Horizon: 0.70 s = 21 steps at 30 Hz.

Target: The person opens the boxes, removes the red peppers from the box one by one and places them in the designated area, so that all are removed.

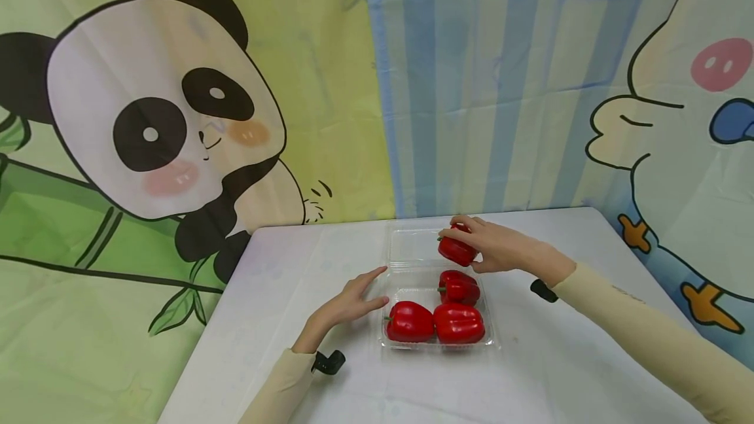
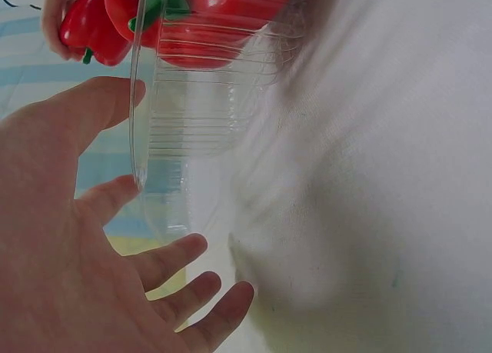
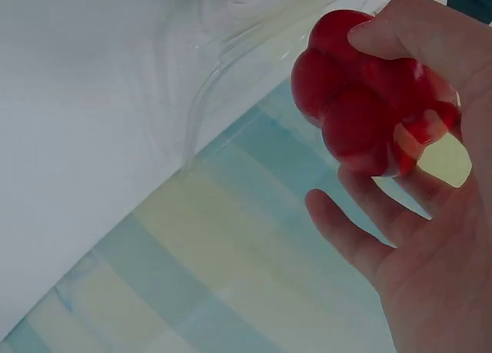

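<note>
Left hand (image 1: 352, 301): fingers spread, with thumb and forefinger at the left edge of the clear tray (image 1: 406, 293); I cannot tell how firmly they press. Right hand (image 1: 501, 244): I pinch a red pepper (image 1: 456, 248) between thumb and fingers, above the clear lid (image 1: 412, 245), which lies open toward the far edge of the table (image 1: 330, 254). Its stem points left. Three further peppers occupy the tray: one at the near-left corner (image 1: 410, 322), one at the near-right corner (image 1: 459, 324), one at the far-right corner (image 1: 461, 288). The far-left corner is bare.

Handling: I judge the pepper light and fairly stiff, with glossy skin liable to slip. Grip it across opposite sides of its body, not by the stem. The tray wall looks thin and likely to flex; steady it at the rim, using light pressure.
</note>
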Each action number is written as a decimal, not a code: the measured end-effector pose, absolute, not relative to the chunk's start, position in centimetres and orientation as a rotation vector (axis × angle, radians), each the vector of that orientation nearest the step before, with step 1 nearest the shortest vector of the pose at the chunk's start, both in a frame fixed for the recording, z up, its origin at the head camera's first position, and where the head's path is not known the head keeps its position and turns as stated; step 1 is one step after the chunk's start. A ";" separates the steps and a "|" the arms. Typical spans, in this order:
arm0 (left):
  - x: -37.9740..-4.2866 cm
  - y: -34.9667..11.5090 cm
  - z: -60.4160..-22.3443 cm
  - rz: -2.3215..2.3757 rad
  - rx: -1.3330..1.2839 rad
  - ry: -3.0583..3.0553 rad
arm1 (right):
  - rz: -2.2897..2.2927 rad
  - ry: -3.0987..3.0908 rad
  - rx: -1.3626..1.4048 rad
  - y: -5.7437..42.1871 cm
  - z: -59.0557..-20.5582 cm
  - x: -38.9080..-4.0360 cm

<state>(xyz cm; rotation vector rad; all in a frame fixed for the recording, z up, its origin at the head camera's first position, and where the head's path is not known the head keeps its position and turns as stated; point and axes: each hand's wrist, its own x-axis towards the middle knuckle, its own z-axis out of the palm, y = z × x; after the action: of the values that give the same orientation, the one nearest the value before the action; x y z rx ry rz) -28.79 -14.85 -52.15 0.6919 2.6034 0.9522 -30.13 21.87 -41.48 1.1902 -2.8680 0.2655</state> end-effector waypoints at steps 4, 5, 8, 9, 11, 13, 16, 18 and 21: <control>-28.8 -14.9 -52.2 0.952 0.692 2.607 | 0.327 -2.914 1.063 23.0 -41.4 -30.1; -28.8 -14.9 -52.2 0.951 0.692 2.608 | 0.337 -2.924 1.025 23.3 -41.4 -30.1; -28.8 -14.9 -52.2 0.948 0.689 2.610 | 0.356 -2.953 0.914 24.2 -41.5 -30.1; -28.9 -14.9 -52.3 0.949 0.686 2.609 | 0.357 -2.961 0.878 24.5 -41.5 -30.2; -28.9 -14.9 -52.3 0.953 0.685 2.605 | 0.362 -2.983 0.805 25.1 -41.8 -30.2; -28.8 -14.9 -52.3 0.957 0.686 2.602 | 0.365 -3.006 0.732 25.6 -42.1 -30.3; -28.8 -14.9 -52.3 0.956 0.688 2.600 | 0.368 -3.035 0.637 26.3 -42.7 -30.4; -28.9 -14.9 -52.3 0.956 0.689 2.598 | 0.375 -3.050 0.588 26.6 -43.2 -30.4; -28.9 -14.9 -52.3 0.953 0.695 2.597 | 0.403 -3.074 0.518 26.9 -43.9 -30.4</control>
<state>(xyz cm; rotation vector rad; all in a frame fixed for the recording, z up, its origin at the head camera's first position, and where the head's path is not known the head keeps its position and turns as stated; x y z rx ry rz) -28.91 -14.89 -52.27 0.6952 2.5970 0.9530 -30.44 26.87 -43.95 0.5183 -3.0745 0.4032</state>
